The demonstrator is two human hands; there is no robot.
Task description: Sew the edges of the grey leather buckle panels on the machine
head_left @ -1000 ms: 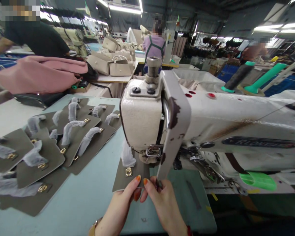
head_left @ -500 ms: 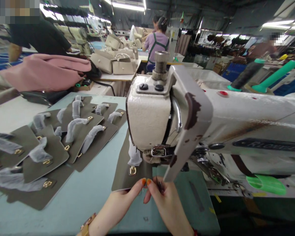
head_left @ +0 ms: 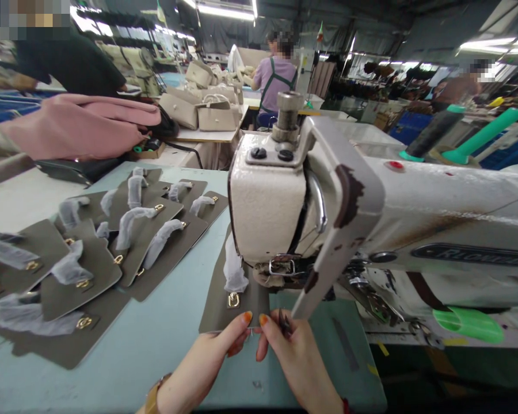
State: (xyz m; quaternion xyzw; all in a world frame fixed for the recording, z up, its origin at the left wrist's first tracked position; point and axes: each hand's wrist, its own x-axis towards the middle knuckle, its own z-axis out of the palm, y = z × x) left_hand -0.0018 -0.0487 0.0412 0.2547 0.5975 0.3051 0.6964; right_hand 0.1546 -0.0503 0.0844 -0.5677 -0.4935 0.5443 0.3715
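An olive-grey bag panel (head_left: 218,313) lies under the head of the sewing machine (head_left: 267,207). On it sit a handle wrapped in white film (head_left: 234,270) and a gold buckle-like fitting (head_left: 233,299). My left hand (head_left: 220,348) is closed, pinching the panel's near edge between thumb and fingers. Just to the right, my right hand (head_left: 289,351) pinches the same edge near the corner. Dark pointed metal blades, apparently thread snips (head_left: 285,323), stick out from between the right hand's fingers. Short thread ends show between the thumbs.
Several similar panels (head_left: 155,276) with wrapped handles overlap on the green tabletop (head_left: 164,322) at left. Pink material (head_left: 86,123) and beige bags (head_left: 216,118) lie beyond. The machine's grey guard bar (head_left: 328,264) slants down near my right hand. Co-workers (head_left: 278,75) are in the background.
My thumbs have moved slightly apart along the panel's edge, and more of that edge shows between them. The panel has shifted slightly to the right.
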